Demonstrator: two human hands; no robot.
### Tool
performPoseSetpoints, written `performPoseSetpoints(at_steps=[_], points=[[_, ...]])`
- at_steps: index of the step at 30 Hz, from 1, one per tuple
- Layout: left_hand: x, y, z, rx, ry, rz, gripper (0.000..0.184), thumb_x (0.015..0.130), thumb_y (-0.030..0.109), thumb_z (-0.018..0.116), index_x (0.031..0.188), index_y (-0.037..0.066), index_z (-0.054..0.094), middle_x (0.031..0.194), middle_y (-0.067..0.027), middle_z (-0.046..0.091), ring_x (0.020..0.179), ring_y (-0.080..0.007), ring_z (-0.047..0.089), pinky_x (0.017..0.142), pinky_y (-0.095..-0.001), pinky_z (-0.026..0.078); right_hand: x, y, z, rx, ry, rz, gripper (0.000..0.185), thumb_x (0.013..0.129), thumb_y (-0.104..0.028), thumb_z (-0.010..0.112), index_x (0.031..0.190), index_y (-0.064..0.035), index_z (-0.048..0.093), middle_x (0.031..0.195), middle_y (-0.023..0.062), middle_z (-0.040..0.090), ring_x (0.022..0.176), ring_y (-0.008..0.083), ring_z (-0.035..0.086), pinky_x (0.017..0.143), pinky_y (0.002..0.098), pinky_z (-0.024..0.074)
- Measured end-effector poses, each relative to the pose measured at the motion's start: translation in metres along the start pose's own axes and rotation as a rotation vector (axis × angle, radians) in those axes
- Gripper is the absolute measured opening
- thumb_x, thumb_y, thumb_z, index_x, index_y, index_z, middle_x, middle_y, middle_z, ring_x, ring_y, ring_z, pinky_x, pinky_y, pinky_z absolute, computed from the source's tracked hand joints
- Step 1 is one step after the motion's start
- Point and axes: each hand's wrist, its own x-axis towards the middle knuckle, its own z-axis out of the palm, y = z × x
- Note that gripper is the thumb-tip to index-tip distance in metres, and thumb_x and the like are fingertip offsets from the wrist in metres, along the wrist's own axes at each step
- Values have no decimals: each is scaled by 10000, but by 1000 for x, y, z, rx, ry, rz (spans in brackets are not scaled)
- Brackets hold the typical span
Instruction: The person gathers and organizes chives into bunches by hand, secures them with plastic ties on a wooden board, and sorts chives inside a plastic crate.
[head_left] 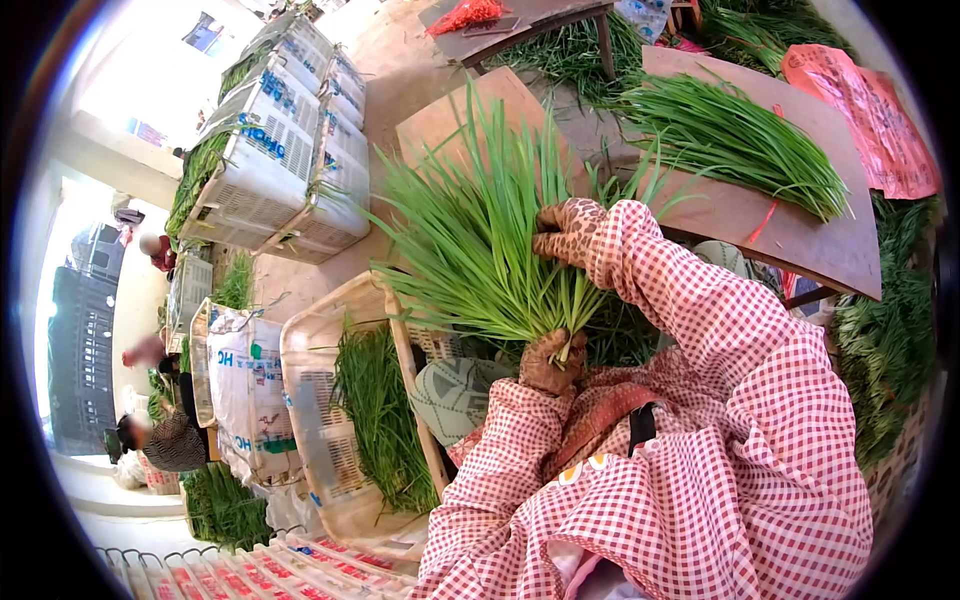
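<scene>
A fanned-out bunch of Chinese chives (490,240) rises in front of me, its long green blades spreading up and to the left. My left hand (552,362), in a brown patterned glove, is closed round the pale stem ends at the bottom. Higher up, on the bunch's right side, my right hand (570,228) in the same kind of glove has its fingers curled against the blades. Part of its grip is hidden by the leaves. Behind the bunch is a brown board (470,120).
At the right, a low table (850,250) bears a pile of chives (740,140) and a red tie. A crate (300,370) with more chives stands left of my knee. Stacked white crates (270,120) are at the back left. Other people (175,440) are at the far left.
</scene>
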Motion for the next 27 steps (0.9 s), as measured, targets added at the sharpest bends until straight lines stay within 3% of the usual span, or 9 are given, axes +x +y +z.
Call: performPoseSetpoints(at_steps=[2,7,8,9,15,19,23,25,27], points=[[19,-5,-31,-198,-165,-58,280,898,196,443,1096,7,504,965,-135,580,769,-237,580,622,-338,494,8,7,-4,-28,44,43,342,820,-314,601,1034,-48,613,839,115,645,739,207,606,680,343,465],[21,-12,-16,-52,155,74,270,823,87,608,1072,27,524,907,-94,568,756,-197,564,521,-283,478,29,33,3,25,117,91,322,825,-318,594,991,-44,626,852,128,647,792,230,607,722,355,466],[18,-12,-18,13,215,84,253,825,86,607,1060,26,536,915,-86,571,773,-184,559,531,-269,455,46,49,11,-15,287,-11,209,801,-195,654,905,-16,626,630,30,583,525,112,519,463,262,421],[17,-8,-22,10,176,58,251,825,87,607,1058,26,538,919,-84,572,783,-182,558,538,-267,449,48,47,10,109,393,-4,218,784,-202,678,910,-31,632,615,24,578,516,110,514,446,253,425],[22,-4,-40,98,151,237,237,838,72,588,1045,-23,525,942,-128,566,843,-211,554,577,-290,442,26,-29,-77,565,711,42,280,782,-233,686,1001,-75,613,779,31,638,595,105,539,436,214,406],[28,4,-55,40,160,293,206,873,102,522,1028,-33,516,949,-143,555,842,-217,558,629,-302,475,-29,-32,-141,534,812,-233,321,829,-339,615,1063,-122,577,857,6,638,691,68,559,471,166,364],[24,29,-33,-138,169,254,159,833,52,582,968,-31,566,911,-126,567,799,-211,556,579,-303,455,-105,-14,-117,438,436,-224,437,830,-319,606,1184,-88,497,898,62,631,735,103,608,389,164,396],[22,33,-15,-157,261,317,163,827,56,591,966,-27,570,890,-113,573,790,-193,554,579,-292,451,-136,13,-81,387,316,32,307,802,-343,633,900,-59,571,860,60,615,687,127,587,527,211,430],[23,32,-7,19,214,407,176,834,88,585,967,-26,571,853,-90,575,712,-143,514,559,-245,419,-133,28,-33,261,238,414,296,832,-305,606,958,-46,539,831,73,609,710,159,609,537,231,450]])
